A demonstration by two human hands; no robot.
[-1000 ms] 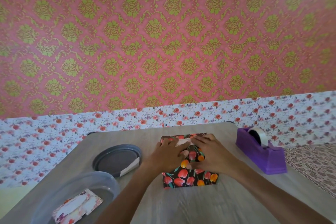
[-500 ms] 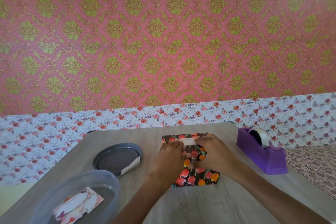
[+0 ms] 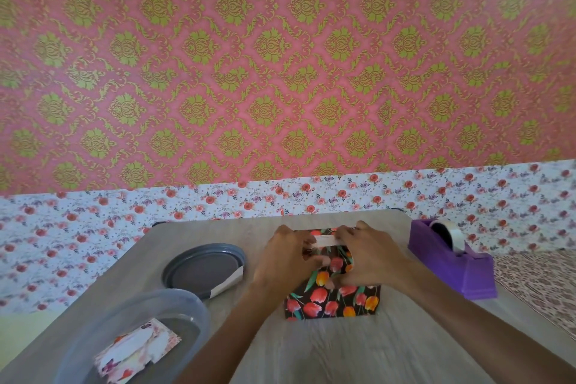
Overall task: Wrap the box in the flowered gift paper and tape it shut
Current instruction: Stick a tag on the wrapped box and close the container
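The box (image 3: 333, 302), wrapped in black paper with red and orange tulips, sits in the middle of the grey wooden table (image 3: 311, 352). My left hand (image 3: 286, 262) and my right hand (image 3: 369, 259) rest on its top, fingers curled over the far edge. Between the fingertips shows a white strip of folded paper edge (image 3: 325, 239). The thumbs press on the top face. The far end of the box is hidden behind the hands.
A purple tape dispenser (image 3: 452, 262) with a clear roll stands right of the box. A grey round lid (image 3: 202, 268) with a paper scrap lies to the left. A clear plastic tub (image 3: 131, 343) holding flowered cards sits front left. Patterned walls close behind.
Both hands slid from the middle of the box top toward its far edge, and the near part of the flowered top came into view.
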